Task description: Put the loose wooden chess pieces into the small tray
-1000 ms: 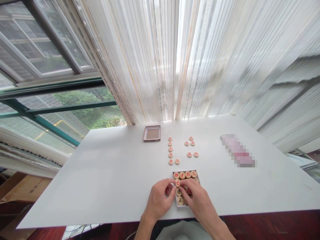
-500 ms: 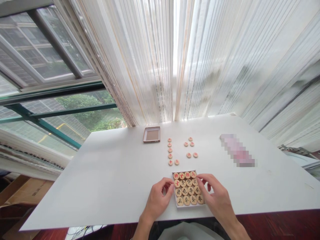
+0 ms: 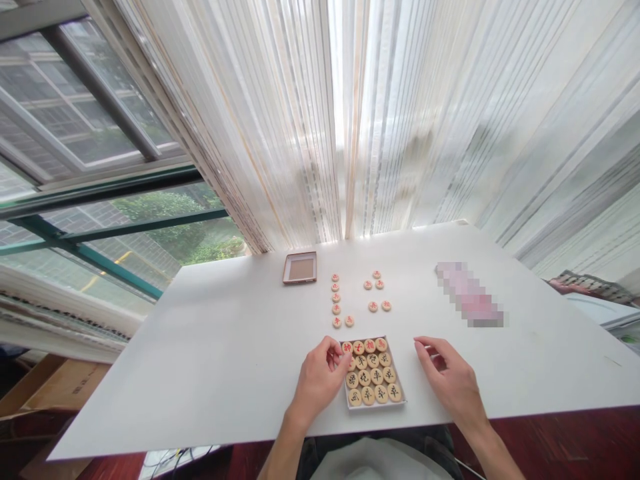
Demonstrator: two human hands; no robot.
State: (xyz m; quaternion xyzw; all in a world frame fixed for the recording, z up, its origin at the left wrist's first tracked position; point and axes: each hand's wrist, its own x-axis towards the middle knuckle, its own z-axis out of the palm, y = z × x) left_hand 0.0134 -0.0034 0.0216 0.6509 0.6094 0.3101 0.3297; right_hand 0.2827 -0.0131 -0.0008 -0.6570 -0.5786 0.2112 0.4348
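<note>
A shallow white box (image 3: 377, 407) stands near the table's front edge, with round wooden Chinese chess pieces in rows inside it. Its far row has red characters; most of the others are black. My left hand (image 3: 320, 377) is at the box's left edge, fingers curled and thumb apart from the index finger. The thumb tip partly covers a red piece (image 3: 352, 364); whether it presses on it I cannot tell. Right of the box, my right hand (image 3: 453, 380) hovers apart from it, loosely curled, with nothing visible in it.
Beyond the box, red-marked pieces lie in a column (image 3: 336, 298) and a looser group (image 3: 373, 307). A brown-rimmed box lid (image 3: 300, 281) lies at the far edge. To the right is a blurred pink object (image 3: 473, 297). Curtains (image 3: 280, 167) hang behind the white table (image 3: 200, 373).
My right hand has moved right, away from the box's right edge. My left thumb has come over the box's left side onto a red piece. The view has shifted slightly.
</note>
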